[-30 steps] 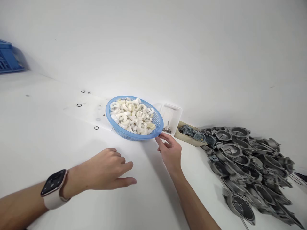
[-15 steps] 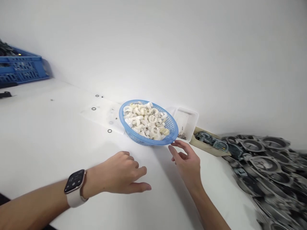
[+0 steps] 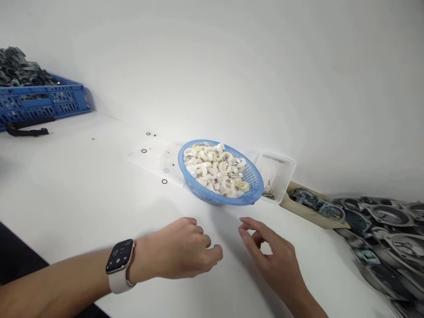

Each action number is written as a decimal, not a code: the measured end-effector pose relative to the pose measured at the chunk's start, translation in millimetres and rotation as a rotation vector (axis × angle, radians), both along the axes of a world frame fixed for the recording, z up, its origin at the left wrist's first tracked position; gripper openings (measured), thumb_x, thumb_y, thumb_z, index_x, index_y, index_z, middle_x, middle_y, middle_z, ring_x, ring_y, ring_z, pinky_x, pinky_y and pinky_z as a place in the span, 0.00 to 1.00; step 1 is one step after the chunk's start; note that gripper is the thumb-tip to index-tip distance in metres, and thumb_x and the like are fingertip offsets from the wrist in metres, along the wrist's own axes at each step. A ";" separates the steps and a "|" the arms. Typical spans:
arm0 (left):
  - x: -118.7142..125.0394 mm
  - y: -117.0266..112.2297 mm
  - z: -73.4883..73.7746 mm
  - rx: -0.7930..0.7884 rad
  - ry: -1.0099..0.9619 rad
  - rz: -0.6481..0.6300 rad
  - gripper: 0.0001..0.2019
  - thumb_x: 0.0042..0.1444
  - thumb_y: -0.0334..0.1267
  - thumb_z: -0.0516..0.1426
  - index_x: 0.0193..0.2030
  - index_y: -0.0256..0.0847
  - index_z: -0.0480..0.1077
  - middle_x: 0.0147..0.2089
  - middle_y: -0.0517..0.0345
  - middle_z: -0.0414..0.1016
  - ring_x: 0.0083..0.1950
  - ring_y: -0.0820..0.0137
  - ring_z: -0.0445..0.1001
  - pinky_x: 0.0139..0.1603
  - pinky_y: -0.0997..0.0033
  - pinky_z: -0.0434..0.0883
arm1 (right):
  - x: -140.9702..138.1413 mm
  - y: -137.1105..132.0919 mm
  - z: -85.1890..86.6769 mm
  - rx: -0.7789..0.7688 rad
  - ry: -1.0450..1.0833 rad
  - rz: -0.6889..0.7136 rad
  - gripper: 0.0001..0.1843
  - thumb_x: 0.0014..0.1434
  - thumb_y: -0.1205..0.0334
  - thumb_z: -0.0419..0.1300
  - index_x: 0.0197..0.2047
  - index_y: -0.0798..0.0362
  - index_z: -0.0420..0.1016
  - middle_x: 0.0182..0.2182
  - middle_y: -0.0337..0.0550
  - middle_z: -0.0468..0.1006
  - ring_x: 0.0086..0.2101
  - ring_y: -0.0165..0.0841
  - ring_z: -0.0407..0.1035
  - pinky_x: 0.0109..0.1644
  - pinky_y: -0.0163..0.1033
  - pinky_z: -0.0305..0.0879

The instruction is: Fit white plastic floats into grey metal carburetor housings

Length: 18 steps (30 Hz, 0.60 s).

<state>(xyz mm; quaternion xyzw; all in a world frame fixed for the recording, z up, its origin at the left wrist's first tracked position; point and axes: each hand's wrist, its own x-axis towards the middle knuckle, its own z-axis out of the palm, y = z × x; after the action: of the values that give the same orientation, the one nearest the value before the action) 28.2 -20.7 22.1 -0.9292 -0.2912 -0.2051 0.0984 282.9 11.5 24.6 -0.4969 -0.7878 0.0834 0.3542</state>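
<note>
Above the white table, my left hand (image 3: 183, 249), with a smartwatch (image 3: 121, 260) on the wrist, is curled with its thumb against the folded fingers. Whatever may be inside is hidden. My right hand (image 3: 274, 254) is held in a loose pinch, thumb and index tips close together; I cannot make out anything between them. Both hands are just in front of a round blue plastic basket (image 3: 254, 198), apart from it. White ring-shaped plastic parts (image 3: 215, 168) with metal pins fill most of the basket.
Behind the basket, a clear plastic tray (image 3: 280, 170) holds small metal pins. A beige bin (image 3: 306, 213) of metal parts adjoins piled metal housings (image 3: 394, 247) at right. Several black rings (image 3: 164, 181) lie left of the basket. A blue crate (image 3: 71, 97) stands far left.
My right hand has drawn back from the basket's rim toward me. My left thumb has folded in against the fingers. The view has shifted left.
</note>
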 end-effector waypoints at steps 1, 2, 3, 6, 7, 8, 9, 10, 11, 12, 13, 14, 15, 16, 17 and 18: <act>0.4 0.1 -0.9 0.012 -0.005 -0.003 0.07 0.64 0.33 0.54 0.33 0.42 0.65 0.21 0.66 0.66 0.20 0.72 0.65 0.23 0.66 0.59 | -3.2 -3.1 0.4 0.001 -0.028 0.047 0.12 0.64 0.52 0.60 0.47 0.44 0.80 0.31 0.41 0.81 0.21 0.31 0.67 0.29 0.38 0.70; 1.2 0.2 -1.8 0.018 -0.018 -0.004 0.06 0.64 0.32 0.54 0.34 0.42 0.65 0.22 0.66 0.67 0.21 0.71 0.66 0.23 0.66 0.60 | -6.1 -6.0 0.6 -0.007 -0.053 0.096 0.12 0.65 0.53 0.59 0.48 0.45 0.80 0.33 0.41 0.82 0.21 0.30 0.67 0.29 0.38 0.70; 2.3 0.1 -2.6 0.014 -0.039 -0.005 0.06 0.65 0.34 0.54 0.34 0.42 0.65 0.23 0.65 0.68 0.23 0.71 0.68 0.24 0.66 0.61 | -8.5 -8.8 0.6 -0.026 -0.069 0.144 0.12 0.65 0.54 0.59 0.48 0.45 0.80 0.35 0.42 0.82 0.22 0.30 0.68 0.30 0.38 0.70; 6.5 -2.5 -1.9 -0.135 -0.176 -0.037 0.06 0.63 0.42 0.58 0.41 0.43 0.69 0.30 0.62 0.74 0.30 0.69 0.73 0.30 0.67 0.70 | -12.3 -18.9 0.2 -0.149 0.028 0.238 0.15 0.66 0.52 0.59 0.52 0.46 0.79 0.39 0.46 0.83 0.27 0.33 0.73 0.34 0.39 0.74; 7.4 -4.5 0.1 -0.227 -0.249 -0.058 0.11 0.60 0.44 0.61 0.46 0.44 0.70 0.36 0.60 0.77 0.35 0.68 0.76 0.36 0.67 0.74 | -12.5 -23.2 0.3 -0.212 0.113 0.248 0.17 0.67 0.51 0.58 0.54 0.46 0.78 0.43 0.48 0.82 0.32 0.36 0.75 0.38 0.40 0.76; 7.8 -6.9 3.0 -0.325 -0.327 -0.086 0.20 0.57 0.46 0.64 0.54 0.46 0.69 0.44 0.57 0.79 0.42 0.65 0.78 0.44 0.65 0.77 | -12.2 -27.7 0.6 -0.280 0.208 0.256 0.20 0.67 0.48 0.57 0.58 0.45 0.76 0.48 0.49 0.81 0.38 0.38 0.77 0.44 0.43 0.77; 7.7 -9.6 6.9 -0.413 -0.399 -0.113 0.30 0.53 0.49 0.66 0.62 0.48 0.65 0.55 0.53 0.76 0.53 0.61 0.77 0.53 0.62 0.77 | -11.4 -32.5 1.3 -0.352 0.295 0.267 0.23 0.68 0.46 0.56 0.62 0.43 0.74 0.55 0.50 0.78 0.46 0.41 0.77 0.50 0.45 0.76; 7.4 -12.3 11.6 -0.490 -0.448 -0.137 0.40 0.52 0.51 0.68 0.69 0.50 0.58 0.65 0.48 0.69 0.63 0.57 0.72 0.60 0.58 0.75 | -10.5 -37.0 2.2 -0.422 0.363 0.283 0.26 0.68 0.44 0.54 0.66 0.41 0.70 0.62 0.49 0.72 0.54 0.44 0.73 0.56 0.49 0.74; 7.1 -14.9 16.7 -0.553 -0.476 -0.165 0.46 0.52 0.54 0.68 0.73 0.50 0.52 0.71 0.44 0.61 0.69 0.53 0.66 0.64 0.56 0.73 | -9.5 -41.2 3.6 -0.485 0.405 0.309 0.29 0.68 0.42 0.54 0.69 0.38 0.65 0.67 0.47 0.66 0.61 0.46 0.68 0.60 0.51 0.71; 7.2 -17.1 21.7 -0.620 -0.479 -0.185 0.49 0.53 0.55 0.67 0.75 0.51 0.46 0.75 0.42 0.54 0.72 0.51 0.61 0.65 0.55 0.72 | -8.8 -45.0 5.5 -0.537 0.422 0.342 0.32 0.68 0.41 0.54 0.72 0.35 0.60 0.71 0.44 0.59 0.65 0.47 0.62 0.64 0.53 0.67; 8.4 -18.8 26.1 -0.685 -0.468 -0.201 0.50 0.54 0.55 0.67 0.76 0.52 0.43 0.76 0.41 0.50 0.73 0.50 0.59 0.65 0.54 0.72 | -8.5 -48.2 7.7 -0.575 0.419 0.374 0.34 0.66 0.40 0.55 0.73 0.32 0.56 0.72 0.41 0.55 0.68 0.48 0.57 0.65 0.55 0.65; 10.8 -19.8 29.3 -0.740 -0.455 -0.217 0.49 0.56 0.53 0.66 0.76 0.53 0.43 0.77 0.41 0.48 0.73 0.50 0.59 0.65 0.53 0.72 | -8.9 -51.2 10.2 -0.599 0.405 0.404 0.37 0.64 0.38 0.57 0.74 0.30 0.54 0.73 0.38 0.53 0.69 0.48 0.53 0.66 0.55 0.63; 14.9 -20.0 30.6 -0.786 -0.441 -0.227 0.47 0.58 0.52 0.66 0.76 0.55 0.43 0.77 0.42 0.47 0.74 0.49 0.58 0.66 0.52 0.71 | -10.0 -53.9 12.7 -0.614 0.384 0.435 0.40 0.62 0.38 0.59 0.74 0.29 0.53 0.73 0.37 0.52 0.70 0.49 0.51 0.67 0.56 0.61; 20.7 -19.4 29.6 -0.819 -0.424 -0.238 0.44 0.59 0.50 0.65 0.76 0.56 0.45 0.77 0.43 0.47 0.74 0.49 0.58 0.67 0.51 0.70 | -11.9 -56.6 14.7 -0.616 0.363 0.459 0.41 0.61 0.38 0.61 0.74 0.29 0.53 0.73 0.38 0.54 0.70 0.49 0.51 0.68 0.56 0.60; 28.0 -18.0 26.2 -0.839 -0.393 -0.261 0.42 0.60 0.48 0.65 0.75 0.57 0.47 0.77 0.44 0.49 0.74 0.50 0.57 0.68 0.50 0.69 | -14.3 -59.2 16.0 -0.611 0.345 0.475 0.41 0.59 0.39 0.63 0.73 0.30 0.55 0.72 0.39 0.57 0.69 0.50 0.52 0.68 0.55 0.59; 36.4 -16.2 20.7 -0.832 -0.362 -0.274 0.40 0.60 0.47 0.64 0.74 0.57 0.49 0.76 0.45 0.53 0.74 0.51 0.58 0.67 0.51 0.69 | -17.1 -61.8 16.2 -0.606 0.329 0.487 0.40 0.58 0.40 0.64 0.71 0.31 0.59 0.69 0.42 0.62 0.68 0.50 0.56 0.68 0.54 0.59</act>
<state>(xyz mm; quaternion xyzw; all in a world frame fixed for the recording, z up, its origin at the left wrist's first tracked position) 64.6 -36.9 42.9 -0.8689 -0.2358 -0.2408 -0.3625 265.8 -50.2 40.8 -0.3577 -0.7551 0.4708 0.2833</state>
